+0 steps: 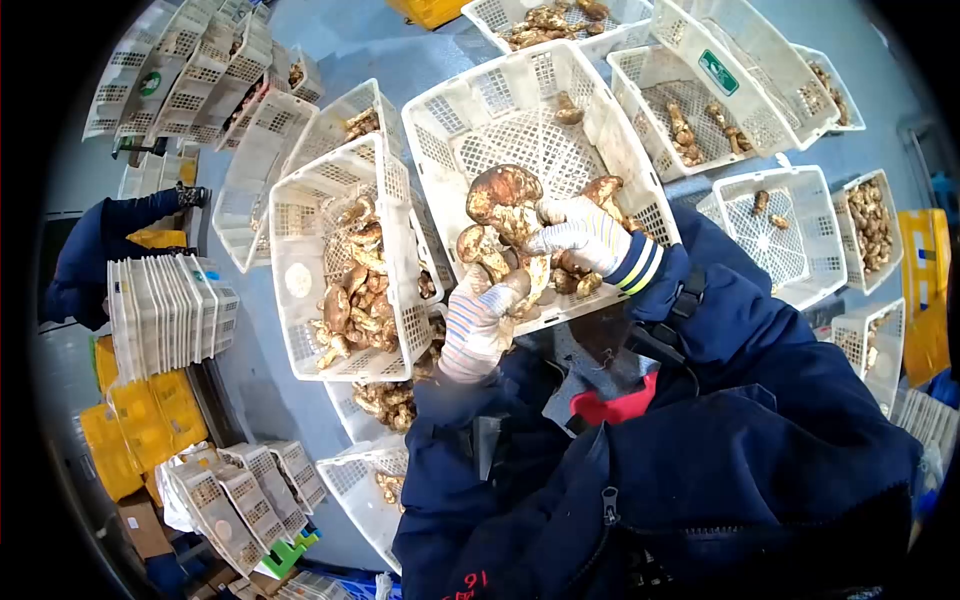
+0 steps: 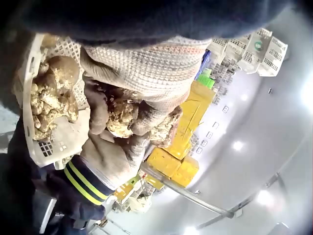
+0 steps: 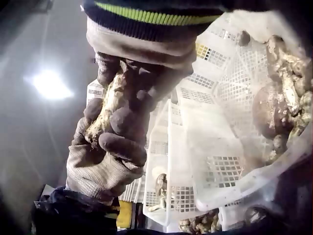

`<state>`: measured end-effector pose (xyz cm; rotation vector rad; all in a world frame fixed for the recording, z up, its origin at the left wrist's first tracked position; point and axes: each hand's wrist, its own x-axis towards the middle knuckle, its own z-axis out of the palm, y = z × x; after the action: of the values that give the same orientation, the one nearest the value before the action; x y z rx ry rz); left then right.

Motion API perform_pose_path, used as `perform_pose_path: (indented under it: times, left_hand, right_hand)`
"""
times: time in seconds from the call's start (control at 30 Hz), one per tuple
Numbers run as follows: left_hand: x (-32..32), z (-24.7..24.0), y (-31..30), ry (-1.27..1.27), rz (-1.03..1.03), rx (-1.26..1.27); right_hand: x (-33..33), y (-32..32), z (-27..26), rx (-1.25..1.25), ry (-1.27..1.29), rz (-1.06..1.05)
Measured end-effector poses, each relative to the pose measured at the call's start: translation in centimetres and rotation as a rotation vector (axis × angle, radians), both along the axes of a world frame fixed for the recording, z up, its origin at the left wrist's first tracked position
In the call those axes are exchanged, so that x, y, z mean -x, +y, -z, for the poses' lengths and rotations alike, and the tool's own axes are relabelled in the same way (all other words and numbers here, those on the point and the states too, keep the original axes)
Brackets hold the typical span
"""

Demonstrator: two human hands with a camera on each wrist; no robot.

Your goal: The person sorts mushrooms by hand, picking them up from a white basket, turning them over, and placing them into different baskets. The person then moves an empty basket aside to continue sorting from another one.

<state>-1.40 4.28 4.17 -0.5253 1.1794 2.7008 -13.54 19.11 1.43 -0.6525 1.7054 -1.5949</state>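
Both gloved hands meet over the near side of a white basket. Fingers of the left hand curl round a pale-stemmed mushroom, its stem showing between the hands in the right wrist view. From the other side the right hand pinches the same mushroom; parts of it are hidden by fingers. A large brown-capped mushroom and a smaller one are just beyond the hands; whether they touch the fingers I cannot tell. The left wrist view has the left glove above the right glove.
More mushrooms lie along the basket's near side. A basket heaped with mushrooms stands at the left. Baskets with a few mushrooms are at the right. Stacked white baskets, yellow crates and another person's sleeve are far left.
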Motion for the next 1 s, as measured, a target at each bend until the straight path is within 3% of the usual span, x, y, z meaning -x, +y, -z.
perform_pose_path:
  times: [0.2, 0.27, 0.3, 0.37, 0.47, 0.57, 0.6, 0.7, 0.73, 0.8, 0.83, 0.9, 0.97, 1.0]
  left_hand:
    - [-1.1, -1.0, 0.2, 0.032, -0.003, 0.075]
    - [-3.2, -1.6, -0.2, 0.056, 0.031, 0.231]
    - [-4.3, -2.4, 0.3, 0.131, -0.067, 0.285]
    - [-8.0, -4.2, -0.1, 0.13, -0.047, 0.286]
    - [-14.5, -5.9, 0.3, 0.078, -0.098, 0.291]
    - [-20.7, -6.6, 1.3, 0.048, -0.204, 0.276]
    - [-11.9, -8.0, 4.2, -0.08, -0.285, 0.266]
    - [-13.4, -7.8, 4.8, -0.069, -0.323, 0.275]
    - [-12.8, -7.0, 5.7, -0.07, -0.44, 0.251]
    - [-12.5, -5.1, 6.8, -0.092, -0.559, 0.19]
    - [-12.6, -3.4, 6.9, -0.079, -0.616, 0.199]
    - [-12.6, -1.0, 7.1, -0.131, -0.711, 0.097]
    - [-17.0, -2.6, 6.3, -0.074, -0.858, 0.104]
    - [-19.1, -2.4, 5.7, -0.102, -0.949, 0.132]
  right_hand:
    - [-0.7, -0.2, -0.8, -0.004, 0.216, 0.018]
    - [-2.3, -0.3, -1.8, 0.086, 0.125, -0.021]
    - [-3.6, 0.0, -4.0, 0.094, -0.054, -0.076]
    - [-6.7, -0.9, -7.2, 0.277, -0.466, -0.109]
    - [-9.8, -2.3, -8.3, 0.188, -0.317, -0.423]
    - [-11.7, -4.0, -9.2, 0.06, 0.292, -0.448]
    - [-6.3, -3.5, -9.2, 0.07, 0.23, -0.5]
    - [-6.1, -4.6, -11.3, 0.048, 0.035, -0.648]
    - [-4.5, -5.0, -10.3, -0.055, 0.1, -0.803]
    - [-4.4, -5.8, -8.8, 0.069, 0.034, -0.885]
    - [-4.3, -6.3, -6.8, 0.13, 0.053, -0.936]
    - [-1.8, -7.9, -5.3, -0.056, 0.469, -1.25]
    - [-4.6, -8.1, -8.8, 0.0, 0.04, -0.992]
    - [-4.6, -8.4, -9.9, -0.002, 0.122, -0.96]
